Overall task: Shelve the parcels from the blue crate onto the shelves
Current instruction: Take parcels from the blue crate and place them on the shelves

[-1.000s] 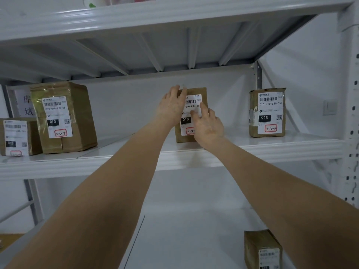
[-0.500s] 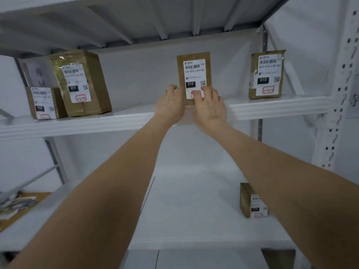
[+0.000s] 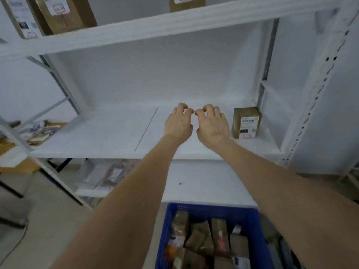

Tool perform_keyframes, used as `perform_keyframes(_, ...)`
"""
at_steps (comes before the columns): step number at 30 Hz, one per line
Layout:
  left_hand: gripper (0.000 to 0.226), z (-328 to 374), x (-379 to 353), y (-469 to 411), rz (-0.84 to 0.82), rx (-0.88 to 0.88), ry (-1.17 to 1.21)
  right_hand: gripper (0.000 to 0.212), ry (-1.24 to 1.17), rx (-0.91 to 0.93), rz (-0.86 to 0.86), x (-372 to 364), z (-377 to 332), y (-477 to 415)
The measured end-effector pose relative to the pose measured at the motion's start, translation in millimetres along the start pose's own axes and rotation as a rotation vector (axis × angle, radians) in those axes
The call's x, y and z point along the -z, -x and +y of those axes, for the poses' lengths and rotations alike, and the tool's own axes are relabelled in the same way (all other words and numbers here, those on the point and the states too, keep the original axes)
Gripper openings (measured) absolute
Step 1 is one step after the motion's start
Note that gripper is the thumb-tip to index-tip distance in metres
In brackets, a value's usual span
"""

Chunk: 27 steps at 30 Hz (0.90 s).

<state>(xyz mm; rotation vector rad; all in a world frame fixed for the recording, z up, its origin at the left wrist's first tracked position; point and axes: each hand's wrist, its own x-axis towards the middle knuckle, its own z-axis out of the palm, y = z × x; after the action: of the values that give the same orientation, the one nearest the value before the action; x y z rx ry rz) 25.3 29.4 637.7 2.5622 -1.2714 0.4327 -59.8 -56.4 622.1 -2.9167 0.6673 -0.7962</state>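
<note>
Parcels [image 3: 211, 239]: brown wrapped packets with white labels, packed tightly and standing on end in the blue crate [image 3: 213, 207]. I count at least five, though motion blur makes the number uncertain.
Blue crate: at the bottom of my view, on the floor just in front of the lowest shelf's [image 3: 204, 181] front edge, and nearly full.
Left hand [image 3: 177, 123]: empty, fingers loosely curled, hovering above the middle shelf [image 3: 108, 136] near its centre.
Right hand [image 3: 212, 125]: also empty and loosely curled, with its fingertips almost meeting those of the left hand.
Middle shelf: one small labelled box [image 3: 246, 122] stands upright near the back right corner, just beside the right hand but apart from it. The rest of the board shows as bare white.
Upper shelf [image 3: 155, 26]: only its front edge is in frame. A large box [image 3: 64, 14] sits toward the left end, and the bottom of another box [image 3: 186, 3] shows near the middle.
Step in hand: I judge this as the gap between placements. Nothing is gripped, and my view tilts down toward the crate.
Next move: bring both arms down to the crate, choose a parcel on top, and pinch it by its upper edge, since the packets are wedged together. Then read its label before choosing a shelf.
Risk: pulling one out may drag its neighbours up with it.
</note>
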Motion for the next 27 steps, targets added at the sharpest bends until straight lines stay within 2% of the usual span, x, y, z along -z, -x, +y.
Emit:
perform_keyframes(7,0.051,0.0,-131.4,83.9,-0.417,0.052,-0.002,0.055,-0.022,-0.095,-0.368,-109.1,30.6,100.0)
perform_keyframes(12,0.054,-19.3,-229.8,119.7,-0.621,0.128,0.061,0.057,0.012,-0.129,-0.598,-194.1,45.1,147.9)
perform_keyframes(20,0.041,-70.6,-370.1,169.2,-0.874,0.196,0.099,0.052,-0.066,-0.224,-0.752,-333.9,48.7,199.3)
perform_keyframes(24,0.048,-94.1,-426.9,194.5,-0.938,0.470,0.211,0.063,-0.182,-0.390,-0.913,-407.0,45.8,217.1)
perform_keyframes(27,0.047,-106.7,-481.1,211.6,-0.979,0.571,0.299,0.067,-0.247,-0.419,-0.976,-468.8,49.4,233.9)
